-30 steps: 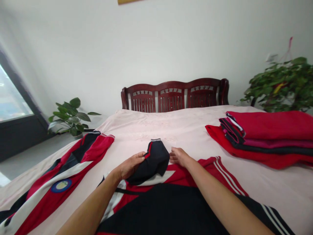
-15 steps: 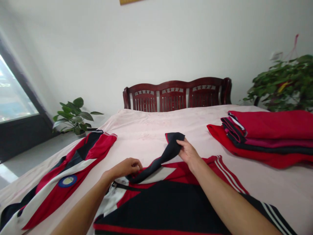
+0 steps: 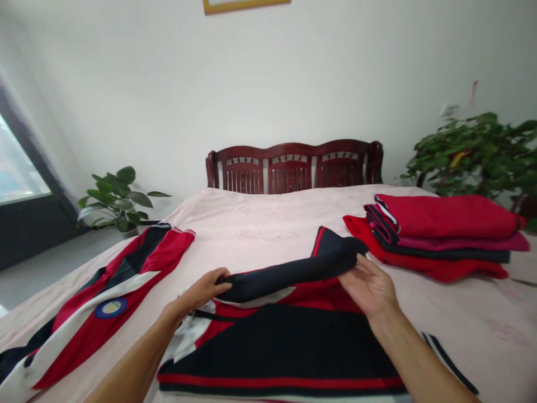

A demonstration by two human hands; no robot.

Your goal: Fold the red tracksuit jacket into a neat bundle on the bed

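Note:
A navy, red and white zip jacket (image 3: 293,341) lies on the bed in front of me, its red-striped hem toward me. Between my hands a navy flap (image 3: 285,277) with a red stripe near its far tip is raised off the garment. My left hand (image 3: 205,291) pinches the flap's left end between thumb and fingers, just above the white part by the zip. The right end lies in my right hand (image 3: 371,285), thumb on top and fingers partly hidden by the cloth. My right forearm covers part of a striped sleeve.
Another red, navy and white jacket (image 3: 126,280) with a round blue badge lies at the left. A stack of folded red and dark clothes (image 3: 453,218) sits at the right. Potted plants (image 3: 121,196) and a dark wooden headboard (image 3: 289,162) stand beyond the pink sheet (image 3: 251,224).
My right hand has moved right, drawing the flap out straighter and wider. My left hand has closed on the flap's left end. The view has shifted slightly right and up.

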